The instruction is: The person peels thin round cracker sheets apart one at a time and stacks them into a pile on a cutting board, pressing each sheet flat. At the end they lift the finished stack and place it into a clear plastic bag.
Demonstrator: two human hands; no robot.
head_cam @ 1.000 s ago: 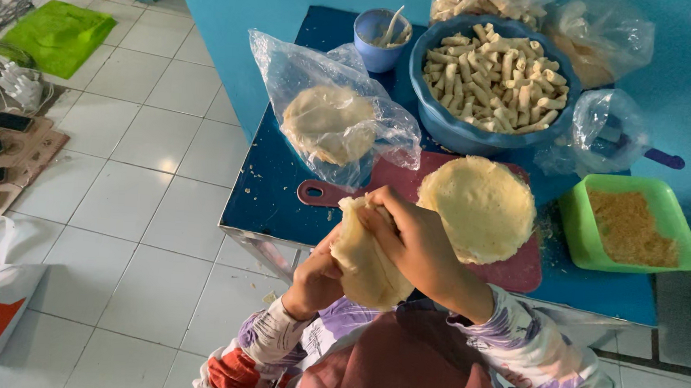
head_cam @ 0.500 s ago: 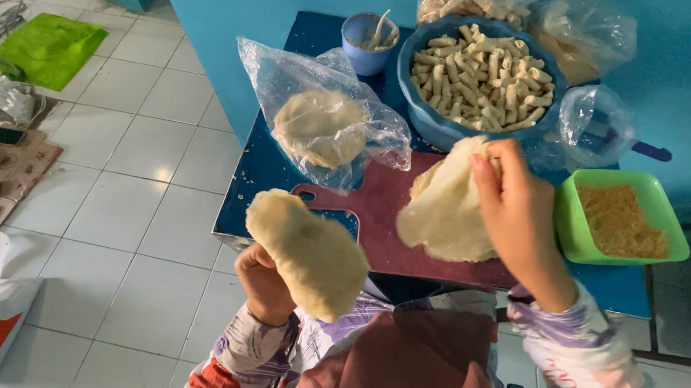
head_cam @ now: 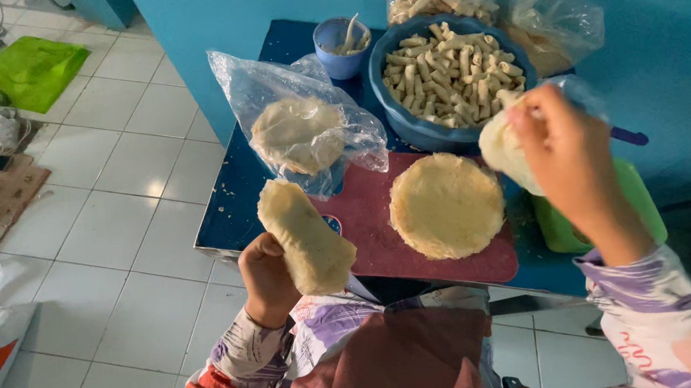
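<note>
A person's left hand grips a rolled, pale wrapper, fingers closed around its lower end, above the near edge of a blue table. The right hand pinches a second thin wrapper, raised over the rim of a green tray. A stack of round wrappers lies on a dark red cutting board. Behind it, a blue bowl holds finished rolls; beside it, a clear plastic bag contains more wrappers, and a small cup stands near the wall.
</note>
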